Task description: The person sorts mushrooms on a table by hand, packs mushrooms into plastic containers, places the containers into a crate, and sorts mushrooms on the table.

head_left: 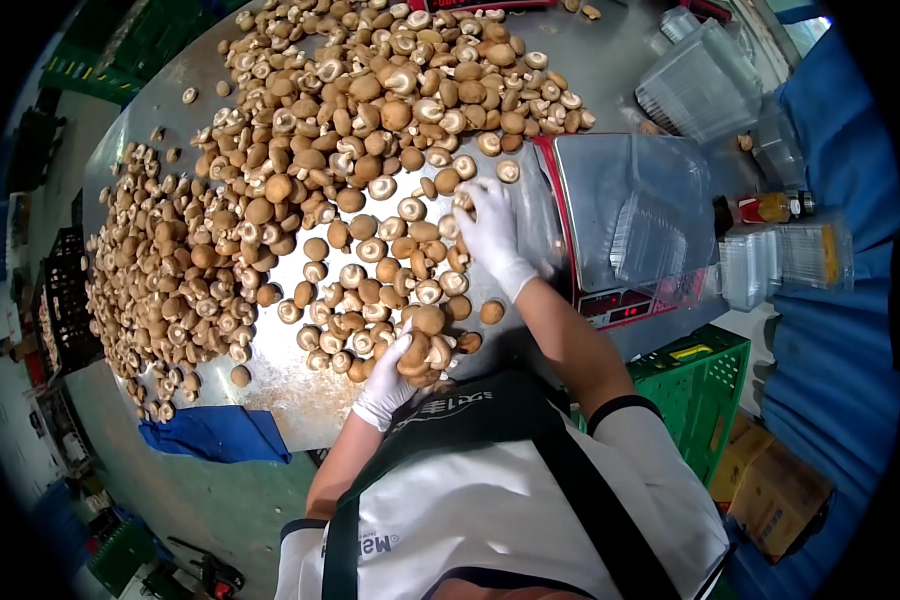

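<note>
Brown mushrooms (300, 150) lie heaped over the metal table (275, 395), with a looser group of them near its front edge. My left hand (388, 380), in a white glove, holds several mushrooms (425, 350) close to the apron (490, 400). Farther forward and to the right, my right hand (485, 225), gloved too, reaches in at the edge of the loose group. Its fingers are bent round a mushroom (463, 201). To the right of it a scale (580, 200) with a red frame carries a clear plastic tray (650, 235).
Clear plastic boxes (705, 80) are stacked at the back right, and more (755, 265) stand right of the scale. A green crate (705, 390) and a cardboard box (775, 490) are below on the right. Blue cloth (215, 433) hangs at the table's front left edge.
</note>
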Motion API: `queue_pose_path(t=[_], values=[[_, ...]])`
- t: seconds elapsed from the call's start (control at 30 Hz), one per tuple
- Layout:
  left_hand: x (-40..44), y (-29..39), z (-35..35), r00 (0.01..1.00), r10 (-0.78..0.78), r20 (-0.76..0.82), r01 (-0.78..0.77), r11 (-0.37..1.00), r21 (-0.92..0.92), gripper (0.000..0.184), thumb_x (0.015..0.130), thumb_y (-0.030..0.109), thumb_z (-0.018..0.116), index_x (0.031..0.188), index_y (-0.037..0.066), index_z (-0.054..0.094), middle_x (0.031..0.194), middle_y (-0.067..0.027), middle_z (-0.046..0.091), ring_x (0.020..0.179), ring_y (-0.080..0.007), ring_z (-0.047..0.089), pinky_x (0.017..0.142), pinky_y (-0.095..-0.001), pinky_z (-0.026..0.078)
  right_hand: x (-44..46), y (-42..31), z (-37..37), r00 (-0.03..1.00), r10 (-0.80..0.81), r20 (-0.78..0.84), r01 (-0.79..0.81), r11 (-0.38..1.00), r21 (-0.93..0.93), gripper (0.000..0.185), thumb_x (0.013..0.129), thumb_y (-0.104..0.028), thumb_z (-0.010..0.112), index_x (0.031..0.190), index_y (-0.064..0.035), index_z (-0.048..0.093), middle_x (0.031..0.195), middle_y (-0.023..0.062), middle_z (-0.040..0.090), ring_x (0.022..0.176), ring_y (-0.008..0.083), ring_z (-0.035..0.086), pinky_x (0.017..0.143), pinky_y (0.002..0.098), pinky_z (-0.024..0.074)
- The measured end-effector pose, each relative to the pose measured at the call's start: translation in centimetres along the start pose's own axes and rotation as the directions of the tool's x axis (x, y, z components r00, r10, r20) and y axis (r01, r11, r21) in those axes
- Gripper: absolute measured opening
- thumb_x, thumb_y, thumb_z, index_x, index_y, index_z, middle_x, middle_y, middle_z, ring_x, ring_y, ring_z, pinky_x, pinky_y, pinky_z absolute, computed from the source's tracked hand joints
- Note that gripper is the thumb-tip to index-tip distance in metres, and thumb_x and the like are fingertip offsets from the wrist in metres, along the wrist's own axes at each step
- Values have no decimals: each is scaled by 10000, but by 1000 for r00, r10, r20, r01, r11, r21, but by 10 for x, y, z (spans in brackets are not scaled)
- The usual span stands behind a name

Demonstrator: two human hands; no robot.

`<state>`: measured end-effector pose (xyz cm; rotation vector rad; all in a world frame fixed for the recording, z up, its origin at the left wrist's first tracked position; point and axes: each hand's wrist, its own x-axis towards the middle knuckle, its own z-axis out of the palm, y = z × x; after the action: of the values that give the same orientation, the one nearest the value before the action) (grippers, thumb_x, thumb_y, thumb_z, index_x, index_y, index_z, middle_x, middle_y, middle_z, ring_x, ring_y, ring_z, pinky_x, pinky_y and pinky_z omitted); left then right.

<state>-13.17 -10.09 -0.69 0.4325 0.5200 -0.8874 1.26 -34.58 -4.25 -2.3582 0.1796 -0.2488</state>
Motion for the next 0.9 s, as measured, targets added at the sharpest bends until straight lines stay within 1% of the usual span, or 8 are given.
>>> queue_pose_path(t=[0.1,0.2,0.27,0.43,0.53,0.7,0.8,0.9], values=[[-1,0,1,1000,15,7,-14,998,-66,613,951,422,566,1373,-6,447,1274,-170,559,1120,-268,582,961,-384,488,-20,-2,3,999,2,-38,11,934,356,294,851,-182,731,1121,-87,666,1107,103,584,1039,272,581,923,353,472],[-6,1,3,999,27,-23,-29,996,-90,650,939,435,591,1364,-30,432,1218,-163,558,1095,-249,585,979,-354,479,-30,6,3,858,488,161,-362,350,864,320,1030,-341,540,1118,-43,617,960,15,593,888,142,589,789,276,493],[-4,1,3,997,5,-83,-24,974,-227,574,960,473,548,1332,39,494,1219,-136,602,1081,-271,613,913,-404,515,-35,29,-7,777,425,464,-471,-96,877,447,1052,-476,436,1209,-72,543,1057,60,607,904,160,610,772,324,508],[-2,5,-6,998,25,-53,-30,994,-104,584,955,504,538,1326,55,501,1204,-135,607,1023,-257,623,823,-387,534,-37,33,-17,773,336,539,-490,-224,843,468,1057,-483,414,1262,-77,521,1087,48,617,882,142,605,711,292,471],[-2,2,6,981,62,-184,-81,992,-95,582,958,516,527,1315,57,506,1183,-132,613,986,-250,625,797,-373,532,-32,30,-22,811,206,548,-539,-104,836,473,1056,-486,416,1245,-73,547,1087,29,634,861,115,596,692,255,448],[1,7,4,984,161,-73,-168,981,-95,592,984,439,532,1375,1,448,1252,-201,577,1100,-323,603,977,-438,501,-43,8,-40,918,396,19,-295,650,700,321,1044,-267,508,1253,-26,540,1044,14,624,845,70,583,654,237,472],[7,23,74,911,409,-62,-351,844,406,641,959,414,577,1461,60,395,1300,-137,552,1135,-247,593,938,-403,520,-61,-30,-89,975,219,47,-185,669,720,335,1043,-253,503,1266,-5,513,1101,55,609,915,111,609,716,255,512],[37,28,151,804,511,304,-566,504,652,695,929,329,636,1512,102,335,1360,-150,511,1230,-241,546,1011,-371,475,-79,-44,-133,999,37,-24,-3,601,799,351,1043,-223,464,1292,25,473,1217,129,559,1043,184,613,848,307,547]])
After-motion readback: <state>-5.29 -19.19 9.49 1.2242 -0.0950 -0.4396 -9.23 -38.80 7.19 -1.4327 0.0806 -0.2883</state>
